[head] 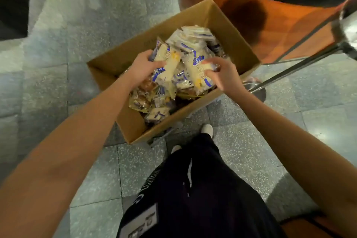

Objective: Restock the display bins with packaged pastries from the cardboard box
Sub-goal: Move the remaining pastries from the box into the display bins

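Underfoot, a grey speckled stone-tile floor (pixel 77 25) carries an open brown cardboard box (pixel 231 35) beneath both hands. Beyond the right hand (pixel 222 72), the box's far corner stands close to an orange wooden display stand (pixel 280 35); a chrome pole (pixel 289 69) slants just outside that hand. Floor outside the left hand (pixel 144 65) lies open. The left hand grips a long white-and-blue wrapped pastry pack (pixel 168 63); the right hand grips a second matching pack (pixel 199 75). Both long axes point roughly away from the person, atop the heap.

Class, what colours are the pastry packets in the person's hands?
Packets are cream-white with blue markings, yellow spots; head view.
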### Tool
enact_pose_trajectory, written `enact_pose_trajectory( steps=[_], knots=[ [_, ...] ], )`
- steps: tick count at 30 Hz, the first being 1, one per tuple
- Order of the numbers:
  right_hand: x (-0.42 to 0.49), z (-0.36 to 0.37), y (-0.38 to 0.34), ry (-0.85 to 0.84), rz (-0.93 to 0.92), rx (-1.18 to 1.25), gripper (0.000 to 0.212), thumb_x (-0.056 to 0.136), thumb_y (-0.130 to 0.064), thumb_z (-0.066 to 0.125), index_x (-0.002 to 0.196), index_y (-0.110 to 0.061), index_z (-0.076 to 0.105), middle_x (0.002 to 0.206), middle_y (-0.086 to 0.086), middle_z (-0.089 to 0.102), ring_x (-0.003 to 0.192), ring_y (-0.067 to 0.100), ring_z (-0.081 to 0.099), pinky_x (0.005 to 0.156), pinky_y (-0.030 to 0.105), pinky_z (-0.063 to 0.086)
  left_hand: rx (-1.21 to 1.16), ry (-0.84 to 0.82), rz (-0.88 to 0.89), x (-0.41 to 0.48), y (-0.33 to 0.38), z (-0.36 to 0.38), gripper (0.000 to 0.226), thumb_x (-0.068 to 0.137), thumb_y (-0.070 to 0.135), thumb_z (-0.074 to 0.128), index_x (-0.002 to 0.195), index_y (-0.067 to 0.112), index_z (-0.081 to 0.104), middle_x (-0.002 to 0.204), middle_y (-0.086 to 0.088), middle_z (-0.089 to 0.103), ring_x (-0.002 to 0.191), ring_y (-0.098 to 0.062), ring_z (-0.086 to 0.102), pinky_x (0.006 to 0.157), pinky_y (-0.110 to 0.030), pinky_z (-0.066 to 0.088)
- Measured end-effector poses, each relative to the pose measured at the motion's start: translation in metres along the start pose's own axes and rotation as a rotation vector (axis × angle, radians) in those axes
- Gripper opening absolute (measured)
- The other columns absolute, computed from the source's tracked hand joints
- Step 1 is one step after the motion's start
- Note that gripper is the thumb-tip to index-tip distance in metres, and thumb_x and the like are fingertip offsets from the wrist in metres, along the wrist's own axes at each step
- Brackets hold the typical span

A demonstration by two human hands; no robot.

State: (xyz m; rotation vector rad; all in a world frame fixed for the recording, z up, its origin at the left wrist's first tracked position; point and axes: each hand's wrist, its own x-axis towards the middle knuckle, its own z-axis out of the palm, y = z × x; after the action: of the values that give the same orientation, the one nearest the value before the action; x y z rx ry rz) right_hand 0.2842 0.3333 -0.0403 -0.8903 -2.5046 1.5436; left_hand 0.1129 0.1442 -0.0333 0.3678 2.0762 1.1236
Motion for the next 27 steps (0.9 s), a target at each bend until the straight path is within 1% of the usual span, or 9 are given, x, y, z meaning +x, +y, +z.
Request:
enact_pose_trajectory(
  steps=[4, 7, 9, 11, 14, 18, 20, 24, 27],
  knots=[
    [-0.062, -0.062, -0.012, 0.169, -0.011, -0.053, 0.023, 0.089, -0.011, 0.065, 0.110, -0.020, 0.071, 0.082, -0.021, 0.058, 0.062, -0.016, 0.050, 0.062, 0.005, 0.035, 0.102, -0.152, 0.101, -0.016, 0.061, 0.031, 0.031, 0.090, 0.020, 0.070, 0.118, 0.013, 0.061, 0.104, 0.001, 0.069, 0.082, -0.006, 0.067, 0.072, -0.018, 0.052],
    [-0.105, -0.113, -0.009, 0.286, -0.001, -0.110, 0.027, 0.085, -0.005, 0.065, 0.107, -0.018, 0.073, 0.083, -0.014, 0.064, 0.063, -0.014, 0.051, 0.060, 0.004, 0.035, 0.213, -0.265, 0.209, -0.027, 0.104, 0.073, 0.044, 0.090, 0.024, 0.069, 0.130, 0.009, 0.057, 0.119, 0.001, 0.065, 0.104, -0.017, 0.065, 0.079, -0.016, 0.047],
    [-0.134, -0.146, -0.002, 0.379, 0.042, -0.123, 0.029, 0.083, -0.003, 0.064, 0.105, -0.019, 0.074, 0.083, -0.012, 0.063, 0.059, -0.010, 0.052, 0.058, 0.006, 0.036, 0.272, -0.337, 0.305, -0.037, 0.135, 0.109, 0.046, 0.094, 0.025, 0.065, 0.135, 0.013, 0.050, 0.122, 0.010, 0.052, 0.107, -0.011, 0.055, 0.070, -0.004, 0.039],
    [-0.166, -0.177, 0.008, 0.471, 0.109, -0.066, 0.026, 0.086, -0.005, 0.063, 0.103, -0.021, 0.073, 0.081, -0.010, 0.064, 0.055, -0.008, 0.052, 0.056, 0.007, 0.037, 0.335, -0.401, 0.377, -0.053, 0.163, 0.148, 0.040, 0.095, 0.024, 0.062, 0.132, 0.020, 0.046, 0.108, 0.010, 0.050, 0.091, -0.007, 0.051, 0.058, -0.007, 0.038],
    [-0.225, -0.214, 0.031, 0.588, 0.158, 0.006, 0.023, 0.088, -0.001, 0.059, 0.103, -0.013, 0.072, 0.077, 0.004, 0.068, 0.053, -0.005, 0.051, 0.053, 0.007, 0.035, 0.411, -0.518, 0.488, -0.071, 0.194, 0.211, 0.028, 0.093, 0.016, 0.065, 0.118, 0.015, 0.052, 0.093, 0.008, 0.053, 0.077, 0.000, 0.049, 0.065, -0.020, 0.041],
    [-0.316, -0.253, 0.067, 0.697, 0.266, -0.048, 0.026, 0.087, 0.002, 0.060, 0.109, -0.008, 0.070, 0.071, -0.009, 0.058, 0.052, -0.008, 0.051, 0.051, 0.007, 0.034, 0.516, -0.704, 0.620, -0.113, 0.227, 0.300, 0.035, 0.092, 0.017, 0.066, 0.126, 0.013, 0.057, 0.113, -0.001, 0.060, 0.096, -0.012, 0.058, 0.081, -0.024, 0.045],
    [-0.366, -0.273, 0.087, 0.759, 0.309, -0.127, 0.027, 0.087, -0.004, 0.065, 0.111, -0.013, 0.071, 0.077, -0.013, 0.058, 0.060, -0.010, 0.054, 0.055, 0.006, 0.035, 0.573, -0.782, 0.673, -0.144, 0.242, 0.351, 0.039, 0.092, 0.013, 0.066, 0.129, 0.015, 0.054, 0.113, 0.001, 0.062, 0.095, -0.011, 0.059, 0.075, -0.013, 0.046],
    [-0.469, -0.311, 0.131, 0.862, 0.366, -0.164, 0.027, 0.084, -0.012, 0.071, 0.109, -0.021, 0.072, 0.103, -0.006, 0.065, 0.079, 0.022, 0.059, 0.068, 0.021, 0.041, 0.655, -0.846, 0.806, -0.211, 0.262, 0.455, 0.056, 0.088, 0.021, 0.071, 0.139, 0.018, 0.047, 0.120, -0.009, 0.057, 0.098, -0.019, 0.060, 0.081, -0.025, 0.051],
    [-0.546, -0.341, 0.154, 0.953, 0.426, -0.136, 0.031, 0.081, -0.005, 0.067, 0.106, -0.022, 0.072, 0.107, -0.007, 0.065, 0.068, 0.010, 0.054, 0.061, 0.012, 0.038, 0.647, -0.925, 0.882, -0.267, 0.275, 0.530, 0.054, 0.090, 0.022, 0.069, 0.139, 0.022, 0.045, 0.112, -0.011, 0.058, 0.089, -0.020, 0.061, 0.075, -0.025, 0.050]
  ],
)
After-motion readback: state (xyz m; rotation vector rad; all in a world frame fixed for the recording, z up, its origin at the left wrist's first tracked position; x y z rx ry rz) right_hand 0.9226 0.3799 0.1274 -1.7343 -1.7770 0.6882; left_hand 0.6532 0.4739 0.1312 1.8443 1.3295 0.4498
